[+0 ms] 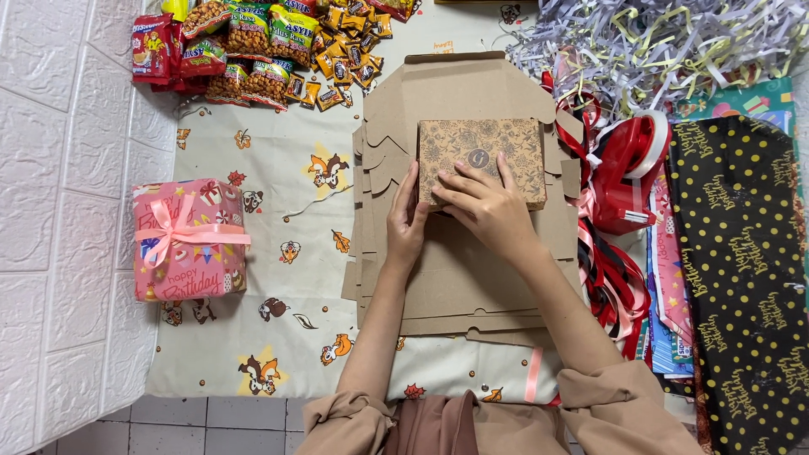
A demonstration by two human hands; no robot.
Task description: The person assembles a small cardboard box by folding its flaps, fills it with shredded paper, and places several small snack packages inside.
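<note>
My right hand point(487, 205) lies flat on the near edge of the small patterned kraft box point(482, 162), fingers spread and pressing down on its lid, pinching nothing. My left hand point(407, 221) stands against the box's near-left corner, fingers straight and together along its side, steadying rather than gripping. The box sits shut on top of the stack of flat brown cardboard blanks point(459, 278), toward the stack's far end; I cannot tell what is inside it.

The risk I see: the blanks are loose and unevenly stacked, so a sideways push could slide the box, or shift the top sheet under it. Pressing hard on the lid could also dent the thin card.

Left of the stack, well apart, sits a pink wrapped gift box point(190, 239) tied with a ribbon, closed. Beyond the stack lies a heap of snack packets point(270, 46). To its right are a tangle of red ribbons point(619, 181) and black dotted wrapping paper point(742, 270), with shredded paper filler point(649, 46) farther off.
</note>
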